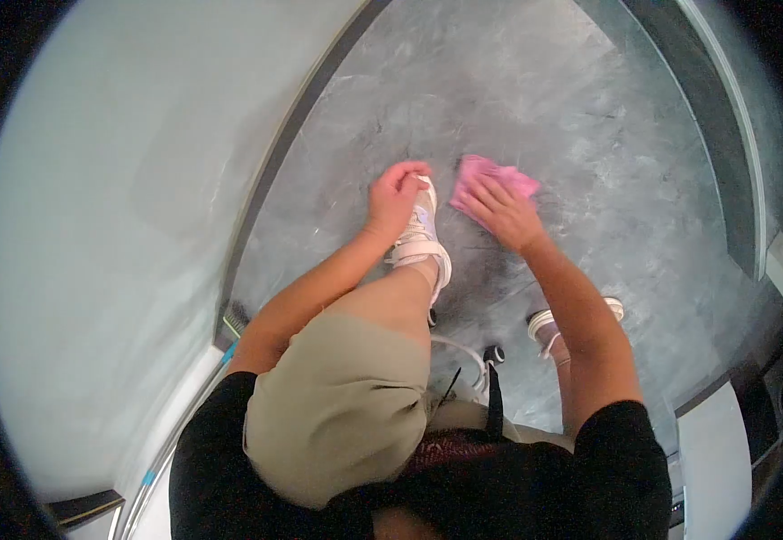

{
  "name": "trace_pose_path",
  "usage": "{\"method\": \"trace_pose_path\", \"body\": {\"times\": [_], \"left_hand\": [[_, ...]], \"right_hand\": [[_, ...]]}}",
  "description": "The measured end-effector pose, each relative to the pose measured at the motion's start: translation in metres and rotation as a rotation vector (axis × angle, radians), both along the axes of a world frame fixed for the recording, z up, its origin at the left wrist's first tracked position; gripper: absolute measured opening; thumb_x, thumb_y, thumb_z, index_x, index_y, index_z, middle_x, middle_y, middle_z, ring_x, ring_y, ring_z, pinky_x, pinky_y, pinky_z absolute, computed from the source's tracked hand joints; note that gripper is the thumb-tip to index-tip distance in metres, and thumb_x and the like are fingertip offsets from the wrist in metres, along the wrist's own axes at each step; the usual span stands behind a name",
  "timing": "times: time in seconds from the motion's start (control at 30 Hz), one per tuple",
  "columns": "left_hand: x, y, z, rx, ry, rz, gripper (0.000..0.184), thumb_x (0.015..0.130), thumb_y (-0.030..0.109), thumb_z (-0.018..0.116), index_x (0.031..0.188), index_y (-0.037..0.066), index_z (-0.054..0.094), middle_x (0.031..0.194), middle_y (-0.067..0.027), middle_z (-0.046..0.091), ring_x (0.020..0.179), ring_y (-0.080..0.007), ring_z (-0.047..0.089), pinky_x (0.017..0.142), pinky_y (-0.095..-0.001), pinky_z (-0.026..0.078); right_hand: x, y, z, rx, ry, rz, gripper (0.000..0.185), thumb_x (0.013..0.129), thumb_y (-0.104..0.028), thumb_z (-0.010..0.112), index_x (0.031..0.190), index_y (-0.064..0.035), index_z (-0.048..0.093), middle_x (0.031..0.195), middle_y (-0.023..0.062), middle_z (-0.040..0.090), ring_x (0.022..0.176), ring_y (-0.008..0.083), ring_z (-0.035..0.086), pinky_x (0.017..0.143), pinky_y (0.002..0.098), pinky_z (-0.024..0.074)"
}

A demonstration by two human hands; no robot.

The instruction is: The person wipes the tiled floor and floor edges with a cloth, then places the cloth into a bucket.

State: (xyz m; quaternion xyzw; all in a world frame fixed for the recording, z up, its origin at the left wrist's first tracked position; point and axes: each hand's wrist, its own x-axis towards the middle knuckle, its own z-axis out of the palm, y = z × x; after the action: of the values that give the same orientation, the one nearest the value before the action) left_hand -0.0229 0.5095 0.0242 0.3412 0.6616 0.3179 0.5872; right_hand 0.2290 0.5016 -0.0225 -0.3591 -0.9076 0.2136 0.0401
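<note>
A pink cloth [519, 181] lies crumpled on the grey floor [409, 99]. Pressed flat on it, with fingers spread, is my right hand [502, 211]. My left hand [396, 198] rests by the toe of a white shoe [420, 236], its fingers bent and close together near the tip. Whether those fingers hold anything cannot be made out. The shoe is on my forward foot, below the bent knee.
A pale wall [130, 180] with a dark skirting [274, 153] runs along the left. My other shoe [541, 321] is at the right, near a black caster [495, 355]. Poles with blue bands [148, 478] lean at lower left.
</note>
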Motion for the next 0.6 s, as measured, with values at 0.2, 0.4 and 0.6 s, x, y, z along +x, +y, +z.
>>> {"method": "trace_pose_path", "body": {"times": [0.2,0.4,0.6], "left_hand": [[-0.046,-0.001,-0.013,-0.036,0.17,0.198,0.022,0.093,0.003,0.047,0.108,0.001,0.063,0.1,-0.0072,0.068,0.079,-0.0124,0.063,0.075,-0.0259,0.051],[-0.041,-0.008,-0.004,-0.025,0.208,0.178,0.022,0.093,0.003,0.046,0.108,-0.001,0.061,0.1,-0.0097,0.067,0.08,-0.0129,0.063,0.076,-0.0259,0.051],[-0.048,-0.018,-0.006,-0.106,0.159,0.138,0.021,0.094,0.003,0.047,0.109,-0.001,0.061,0.101,-0.0088,0.067,0.083,-0.013,0.063,0.077,-0.0259,0.051]], "right_hand": [[-0.066,0.081,-0.031,0.004,0.212,0.378,0.048,0.087,-0.024,0.051,0.134,-0.0149,0.048,0.143,0.0056,0.044,0.129,0.0241,0.043,0.105,0.0399,0.0346],[-0.068,0.153,-0.055,0.001,0.236,-0.077,0.05,0.087,-0.023,0.054,0.136,-0.0153,0.047,0.142,0.0057,0.046,0.13,0.024,0.042,0.104,0.0468,0.0329],[-0.085,0.143,-0.033,0.248,0.066,-0.282,0.053,0.085,-0.024,0.056,0.136,-0.0161,0.047,0.142,0.0052,0.045,0.134,0.023,0.037,0.11,0.0462,0.0268]]}}
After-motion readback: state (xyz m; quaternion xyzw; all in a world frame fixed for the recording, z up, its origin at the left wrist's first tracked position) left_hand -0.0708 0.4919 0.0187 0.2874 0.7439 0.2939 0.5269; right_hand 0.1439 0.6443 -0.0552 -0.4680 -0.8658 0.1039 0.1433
